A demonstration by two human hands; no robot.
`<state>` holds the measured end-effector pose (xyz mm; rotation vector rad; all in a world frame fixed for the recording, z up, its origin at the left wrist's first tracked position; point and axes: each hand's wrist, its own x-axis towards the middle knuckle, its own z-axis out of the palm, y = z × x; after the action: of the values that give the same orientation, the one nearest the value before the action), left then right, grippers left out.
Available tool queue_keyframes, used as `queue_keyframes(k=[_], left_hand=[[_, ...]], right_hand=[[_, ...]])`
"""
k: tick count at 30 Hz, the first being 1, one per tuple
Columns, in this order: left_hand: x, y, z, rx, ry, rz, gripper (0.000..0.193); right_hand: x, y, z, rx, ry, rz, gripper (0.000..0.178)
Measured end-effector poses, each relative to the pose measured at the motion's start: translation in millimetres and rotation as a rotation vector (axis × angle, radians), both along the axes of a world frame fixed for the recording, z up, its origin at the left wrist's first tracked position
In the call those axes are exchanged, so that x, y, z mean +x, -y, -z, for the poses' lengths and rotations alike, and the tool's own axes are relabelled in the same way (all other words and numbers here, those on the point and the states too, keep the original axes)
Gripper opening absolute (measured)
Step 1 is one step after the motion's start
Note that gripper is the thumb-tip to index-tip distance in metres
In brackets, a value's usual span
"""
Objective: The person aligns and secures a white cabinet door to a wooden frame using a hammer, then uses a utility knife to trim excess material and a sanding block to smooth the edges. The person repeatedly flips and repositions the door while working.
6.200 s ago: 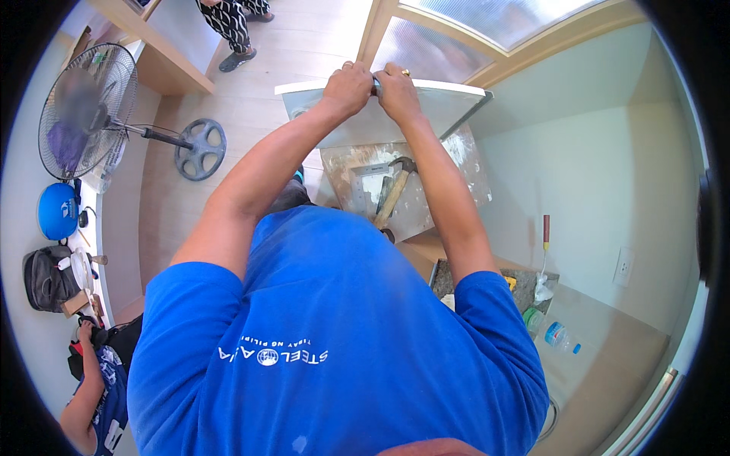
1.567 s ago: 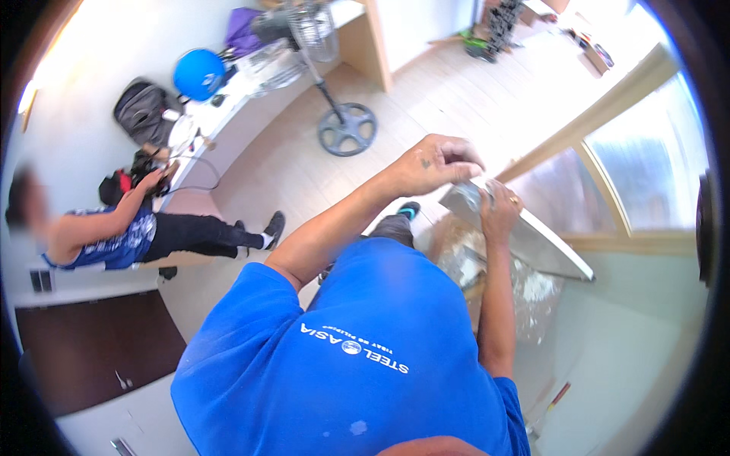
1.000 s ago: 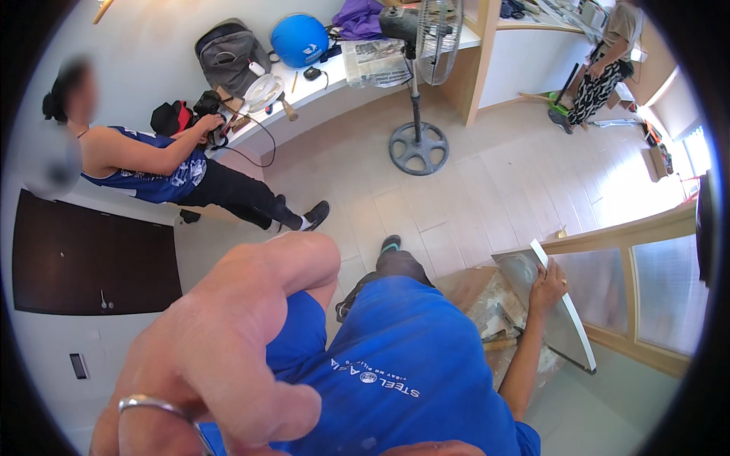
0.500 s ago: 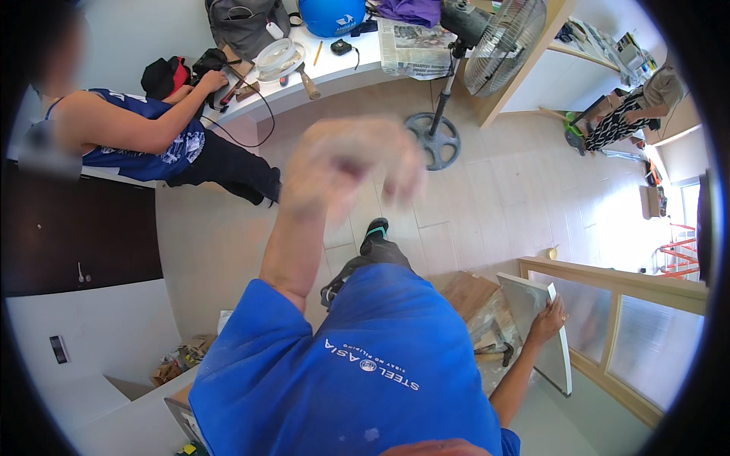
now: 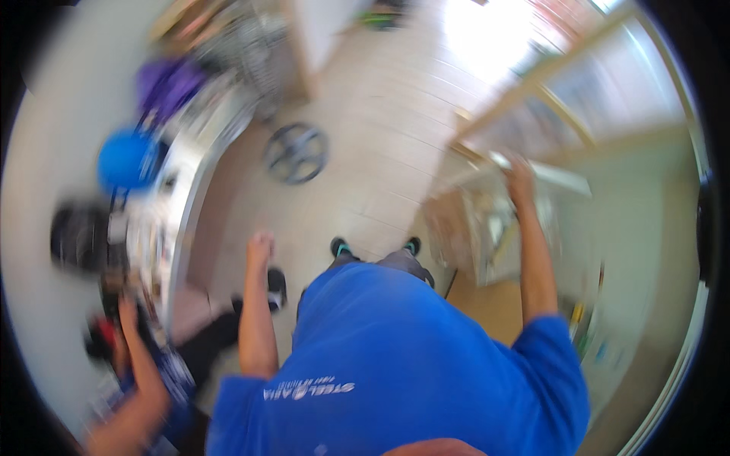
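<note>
My right hand (image 5: 520, 181) is closed on the edge of a white panel (image 5: 561, 179), which looks like a cabinet door, at the right. Below and left of the panel are a brown board (image 5: 447, 220) and a plastic-covered surface whose contents are too blurred to name. My left hand (image 5: 260, 247) hangs in front of me on the left, above the floor and apart from the counter. Motion smears its fingers, and nothing can be made out in it.
To the left runs a white counter (image 5: 194, 171) bearing a blue helmet (image 5: 129, 161), a purple cloth (image 5: 167, 85) and other things. A co-worker's arm (image 5: 148, 380) reaches over it at lower left. A fan base (image 5: 296, 153) stands ahead; a wood-framed partition (image 5: 563, 114) is at far right.
The view has swung to the right. My left hand has dropped from high in front of me to lower on the left. My right hand still grips the panel.
</note>
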<state>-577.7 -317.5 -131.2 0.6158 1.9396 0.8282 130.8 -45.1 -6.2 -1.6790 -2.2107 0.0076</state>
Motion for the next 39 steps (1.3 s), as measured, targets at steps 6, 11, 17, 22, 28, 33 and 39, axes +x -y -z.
queue_keyframes(k=[6, 11, 17, 22, 28, 33, 39], left_hand=[[113, -88, -23, -0.097, 0.028, 0.855, 0.027], [181, -139, -58, -0.097, 0.046, 1.362, 0.033], [302, -224, -110, 0.372, -0.358, 1.617, 0.037], [423, -253, -136, 0.471, -0.204, 1.66, 0.029], [522, -192, -76, 0.093, -0.019, 1.833, 0.03], [582, -142, 2, 0.403, 0.156, 1.798, 0.041], [668, -122, 61, 0.313, 0.184, 1.615, 0.047]], right_hand=[[-25, -9, 19, 0.029, 0.064, 0.106, 0.031], [-59, -6, 12, -0.042, 0.116, 0.378, 0.032], [-62, 10, -14, -0.073, 0.124, 0.373, 0.024], [-53, 1, -18, -0.152, 0.157, 0.368, 0.016], [-5, -4, -14, -0.083, 0.026, 0.115, 0.014], [5, 1, -8, -0.058, -0.077, 0.09, 0.017], [10, -3, -14, -0.075, -0.085, 0.069, 0.022]])
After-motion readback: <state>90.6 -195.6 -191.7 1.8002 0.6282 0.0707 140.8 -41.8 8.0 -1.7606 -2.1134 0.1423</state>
